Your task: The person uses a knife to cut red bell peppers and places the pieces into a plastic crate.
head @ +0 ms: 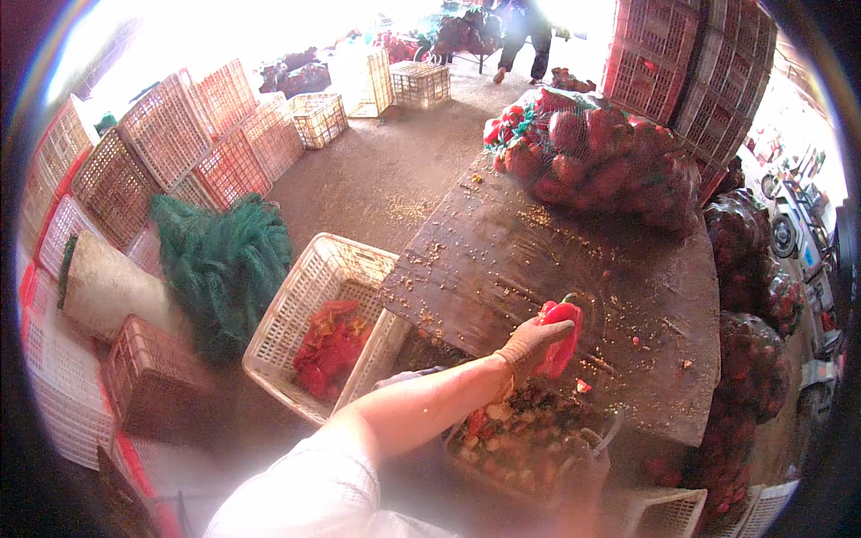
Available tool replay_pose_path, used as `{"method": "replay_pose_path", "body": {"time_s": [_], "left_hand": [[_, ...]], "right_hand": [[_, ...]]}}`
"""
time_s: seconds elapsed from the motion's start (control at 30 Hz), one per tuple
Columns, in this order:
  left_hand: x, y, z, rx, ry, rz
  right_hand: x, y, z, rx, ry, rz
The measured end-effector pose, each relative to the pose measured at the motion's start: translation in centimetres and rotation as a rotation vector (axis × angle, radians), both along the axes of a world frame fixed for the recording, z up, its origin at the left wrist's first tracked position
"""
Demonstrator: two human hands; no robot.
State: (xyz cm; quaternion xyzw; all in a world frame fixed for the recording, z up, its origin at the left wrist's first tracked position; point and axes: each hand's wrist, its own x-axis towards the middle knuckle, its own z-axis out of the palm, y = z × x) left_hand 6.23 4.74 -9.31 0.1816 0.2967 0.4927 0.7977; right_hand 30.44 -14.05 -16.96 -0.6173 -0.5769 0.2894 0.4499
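My left hand (535,346), in a brownish glove, grips a red bell pepper (564,336) with a green stem above the wooden table (511,269). My right hand (584,464), blurred at the lower right, is shut on a small tool with a curved pale blade (611,430), perhaps a knife; its handle is hidden. Below the table's near edge, between the hands, lies a container of pepper cores and scraps (518,437). Left of the table, a cream plastic crate (323,249) holds red pepper pieces (333,350). Seeds and small red bits are scattered over the tabletop.
A full mesh sack of red peppers (599,155) rests on the table's far end. More filled sacks (746,376) line the right side, below stacked crates (686,74). Green netting (225,269) and crate stacks (168,134) stand left. A person (525,33) is in the background.
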Motion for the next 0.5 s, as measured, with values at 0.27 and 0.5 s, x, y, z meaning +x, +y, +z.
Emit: {"method": "replay_pose_path", "body": {"time_s": [0.27,0.5], "left_hand": [[0.0,0.2,1.8,0.125,0.581,-0.272],[1.1,-2.3,1.5,0.286,0.781,-0.403]], "right_hand": [[-2.4,1.0,9.6,-0.391,0.574,-0.251],[-1.2,1.4,9.6,-0.42,0.398,-0.15]]}}
